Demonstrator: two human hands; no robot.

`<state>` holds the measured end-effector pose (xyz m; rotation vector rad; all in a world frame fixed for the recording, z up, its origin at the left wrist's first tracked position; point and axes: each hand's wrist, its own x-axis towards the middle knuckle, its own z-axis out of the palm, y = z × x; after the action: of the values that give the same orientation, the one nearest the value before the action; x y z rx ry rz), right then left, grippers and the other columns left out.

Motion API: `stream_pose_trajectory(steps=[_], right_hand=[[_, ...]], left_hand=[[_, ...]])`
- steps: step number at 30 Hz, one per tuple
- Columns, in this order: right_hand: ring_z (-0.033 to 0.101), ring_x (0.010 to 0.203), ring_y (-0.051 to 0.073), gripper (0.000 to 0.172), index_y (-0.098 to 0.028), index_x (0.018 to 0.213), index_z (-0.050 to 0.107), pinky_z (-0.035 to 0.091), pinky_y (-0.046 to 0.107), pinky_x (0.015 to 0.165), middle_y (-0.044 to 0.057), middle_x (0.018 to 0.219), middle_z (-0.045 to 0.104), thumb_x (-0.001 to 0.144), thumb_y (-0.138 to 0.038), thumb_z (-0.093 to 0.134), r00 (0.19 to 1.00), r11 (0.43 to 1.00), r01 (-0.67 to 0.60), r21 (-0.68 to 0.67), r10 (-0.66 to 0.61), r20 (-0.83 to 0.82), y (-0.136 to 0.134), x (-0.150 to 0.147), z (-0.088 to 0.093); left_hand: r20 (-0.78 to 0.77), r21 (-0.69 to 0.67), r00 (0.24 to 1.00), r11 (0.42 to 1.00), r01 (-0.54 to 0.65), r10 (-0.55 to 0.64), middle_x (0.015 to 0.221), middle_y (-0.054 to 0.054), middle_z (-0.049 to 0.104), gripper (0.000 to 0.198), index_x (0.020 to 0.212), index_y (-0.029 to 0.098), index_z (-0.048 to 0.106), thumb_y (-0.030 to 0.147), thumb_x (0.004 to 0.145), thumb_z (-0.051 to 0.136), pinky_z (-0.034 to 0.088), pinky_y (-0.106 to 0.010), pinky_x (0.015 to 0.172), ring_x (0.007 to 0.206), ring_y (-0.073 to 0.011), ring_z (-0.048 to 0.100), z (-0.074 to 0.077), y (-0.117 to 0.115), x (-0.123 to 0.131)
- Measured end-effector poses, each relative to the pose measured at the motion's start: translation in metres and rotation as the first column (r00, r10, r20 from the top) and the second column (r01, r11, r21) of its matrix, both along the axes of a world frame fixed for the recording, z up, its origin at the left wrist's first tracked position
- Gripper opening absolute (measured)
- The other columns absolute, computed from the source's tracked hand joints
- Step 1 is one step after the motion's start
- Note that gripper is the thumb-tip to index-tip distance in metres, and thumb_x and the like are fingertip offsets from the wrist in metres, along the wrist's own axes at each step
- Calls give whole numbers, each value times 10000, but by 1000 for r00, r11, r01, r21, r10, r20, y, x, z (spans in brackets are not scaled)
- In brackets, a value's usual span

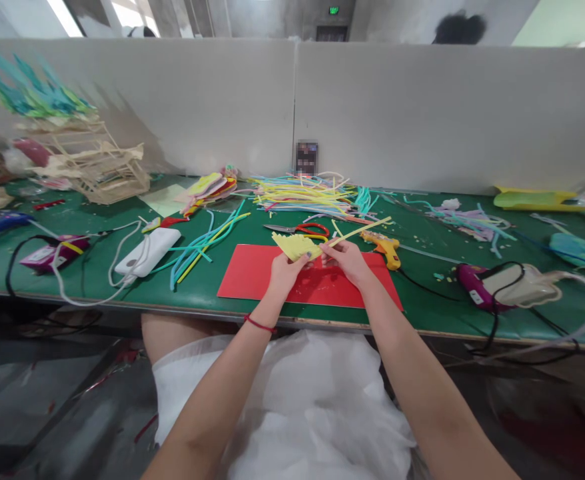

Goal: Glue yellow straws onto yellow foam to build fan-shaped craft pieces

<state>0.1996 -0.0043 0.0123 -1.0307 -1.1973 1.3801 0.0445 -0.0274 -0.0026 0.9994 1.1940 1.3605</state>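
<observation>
My left hand (286,272) is closed on a yellow foam piece (298,246) with a jagged edge, held above a red sheet (252,275) on the green table. My right hand (347,260) pinches a thin yellow strip (360,231) that slants up to the right and meets the foam piece. Both hands hover just above the red sheet. Red-handled scissors (302,230) lie just beyond the foam piece. A yellow glue gun (383,247) rests to the right of my right hand.
A heap of coloured strips (302,190) lies at the back centre. A white power bank (147,251) with cables sits to the left, a purple glue gun (475,285) to the right. Wooden stick models (90,160) stand at far left. A grey partition (422,113) closes the back.
</observation>
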Motion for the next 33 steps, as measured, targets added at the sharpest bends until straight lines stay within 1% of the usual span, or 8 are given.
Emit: stream_pose_trajectory(steps=[6, 9, 13, 16, 19, 24, 28, 33], right_hand=[[582, 477, 127, 411, -190, 701, 616, 527, 280, 519, -19, 565, 634, 514, -498, 812, 1000, 1000, -2, -21, 3, 6, -1, -1, 2], [587, 474, 131, 421, -192, 707, 615, 533, 287, 529, -22, 559, 635, 506, -503, 814, 1000, 999, -3, -32, 3, 9, -1, -1, 3], [597, 486, 136, 418, -196, 708, 609, 539, 288, 531, -20, 570, 642, 511, -504, 812, 1000, 1000, -3, -18, 3, -9, 0, 0, 1], [600, 490, 138, 429, -191, 725, 613, 541, 282, 519, -14, 583, 650, 516, -510, 808, 1000, 1000, -9, -5, 9, -5, 1, 1, -1], [604, 491, 135, 436, -184, 741, 612, 540, 270, 513, -12, 591, 654, 524, -509, 805, 1000, 1000, -21, 1, 21, 5, 0, 0, -1], [606, 491, 125, 418, -179, 745, 616, 536, 257, 516, -14, 594, 654, 536, -486, 808, 999, 999, -37, 6, 37, -5, 0, 1, -1], [600, 482, 119, 410, -179, 738, 616, 529, 249, 505, -18, 577, 646, 538, -480, 810, 1000, 1000, -27, -4, 27, -13, 1, 1, -2], [596, 478, 119, 407, -179, 735, 618, 526, 245, 496, -19, 576, 648, 537, -478, 811, 999, 999, -32, -10, 31, -27, 1, 1, -3]], left_hand=[[19, 0, 1000, 1000, 0, 0, 908, -106, 740, 332, 916, 97, 703, 272, 639, 756, 576, -364, 741, 663, -199, 695, 0, 0, 0], [0, 6, 1000, 1000, 10, -10, 919, -108, 739, 358, 933, 98, 704, 298, 640, 753, 574, -375, 752, 685, -212, 699, -1, 0, 0], [-114, 39, 993, 999, 24, -19, 948, -94, 738, 339, 900, 122, 720, 281, 606, 774, 557, -372, 822, 858, -256, 697, 0, -1, -2], [-174, 66, 984, 997, 40, -28, 995, -87, 729, 334, 913, 131, 721, 248, 605, 773, 536, -367, 877, 972, -266, 671, 1, -2, -3], [-183, 63, 982, 997, 50, -37, 1030, -106, 717, 342, 955, 111, 711, 239, 640, 743, 532, -383, 882, 977, -269, 670, 1, -3, -3], [-209, 59, 977, 997, 48, -34, 1034, -98, 718, 318, 943, 130, 715, 203, 635, 739, 530, -377, 888, 990, -268, 667, 0, -3, -2], [-185, 48, 981, 996, 75, -65, 996, -104, 727, 288, 930, 123, 708, 193, 651, 724, 552, -374, 839, 946, -264, 682, 0, -2, -2], [-145, 103, 988, 993, 60, -45, 1008, -98, 725, 317, 927, 127, 700, 153, 615, 744, 542, -350, 873, 963, -238, 676, 0, -1, 0]])
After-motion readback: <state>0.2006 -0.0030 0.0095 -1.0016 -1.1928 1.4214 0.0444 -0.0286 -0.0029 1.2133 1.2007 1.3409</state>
